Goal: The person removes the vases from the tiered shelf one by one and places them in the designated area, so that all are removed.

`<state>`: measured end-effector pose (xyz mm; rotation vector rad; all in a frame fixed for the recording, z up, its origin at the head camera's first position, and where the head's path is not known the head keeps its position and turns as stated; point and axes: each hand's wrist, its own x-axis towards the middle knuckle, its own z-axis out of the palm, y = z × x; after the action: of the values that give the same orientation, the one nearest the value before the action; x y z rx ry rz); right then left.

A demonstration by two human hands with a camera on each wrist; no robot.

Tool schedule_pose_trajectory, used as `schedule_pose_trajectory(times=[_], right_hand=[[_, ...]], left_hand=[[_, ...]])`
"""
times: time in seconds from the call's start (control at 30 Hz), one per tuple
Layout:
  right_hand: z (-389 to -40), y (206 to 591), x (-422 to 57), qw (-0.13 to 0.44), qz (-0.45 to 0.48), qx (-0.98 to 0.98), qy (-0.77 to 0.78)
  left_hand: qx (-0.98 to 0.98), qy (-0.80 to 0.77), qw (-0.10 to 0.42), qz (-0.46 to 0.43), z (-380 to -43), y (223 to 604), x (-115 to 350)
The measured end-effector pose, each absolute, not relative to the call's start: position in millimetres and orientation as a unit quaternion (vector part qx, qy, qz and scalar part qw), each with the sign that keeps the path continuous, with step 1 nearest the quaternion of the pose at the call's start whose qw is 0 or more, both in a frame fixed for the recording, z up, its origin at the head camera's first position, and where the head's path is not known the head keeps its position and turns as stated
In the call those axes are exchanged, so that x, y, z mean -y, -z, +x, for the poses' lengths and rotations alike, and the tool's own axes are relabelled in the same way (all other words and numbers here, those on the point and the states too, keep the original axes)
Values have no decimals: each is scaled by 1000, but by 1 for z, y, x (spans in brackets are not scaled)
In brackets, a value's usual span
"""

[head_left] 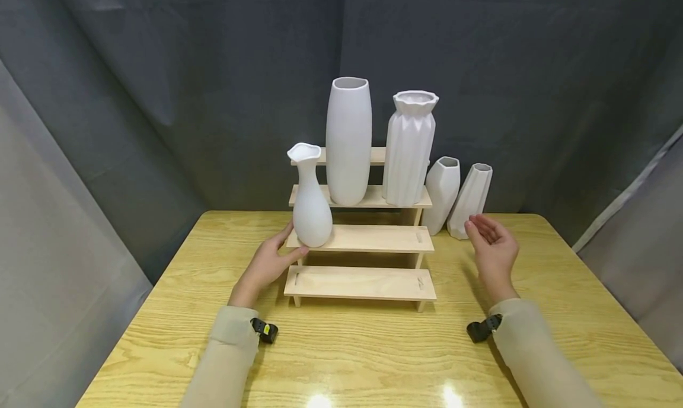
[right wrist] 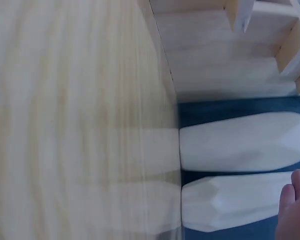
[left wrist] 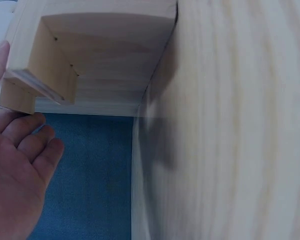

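A white vase with a wavy rim and slim neck (head_left: 312, 215) stands at the left end of a wooden tiered stand's (head_left: 373, 238) second step from the front. My left hand (head_left: 269, 263) is beside its base, thumb in front of the step and fingers behind. In the left wrist view those fingers (left wrist: 35, 142) are loosely extended by the stand's end. My right hand (head_left: 493, 251), fingers slightly bent, holds nothing in front of two faceted white vases. One, angular (head_left: 443, 191), is close to the stand; the other, tapered (head_left: 471, 200), is to its right.
A tall smooth white vase (head_left: 349, 141) and a pleated white vase (head_left: 411, 150) stand on the third step, rising in front of the top step. The wooden table (head_left: 363, 354) extends around the stand. Dark curtains (head_left: 240, 99) hang right behind it.
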<state>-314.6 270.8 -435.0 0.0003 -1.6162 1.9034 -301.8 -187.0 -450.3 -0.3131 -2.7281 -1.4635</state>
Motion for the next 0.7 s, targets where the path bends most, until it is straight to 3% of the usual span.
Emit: schedule_pose_trajectory(times=[0.3, 0.7], right_hand=[[-314, 444, -259, 285, 21, 663, -692], [-296, 423, -225, 272, 114, 681, -671]], left_hand=[[877, 469, 22, -104, -302, 452, 187], [873, 478, 13, -98, -301, 449, 187]])
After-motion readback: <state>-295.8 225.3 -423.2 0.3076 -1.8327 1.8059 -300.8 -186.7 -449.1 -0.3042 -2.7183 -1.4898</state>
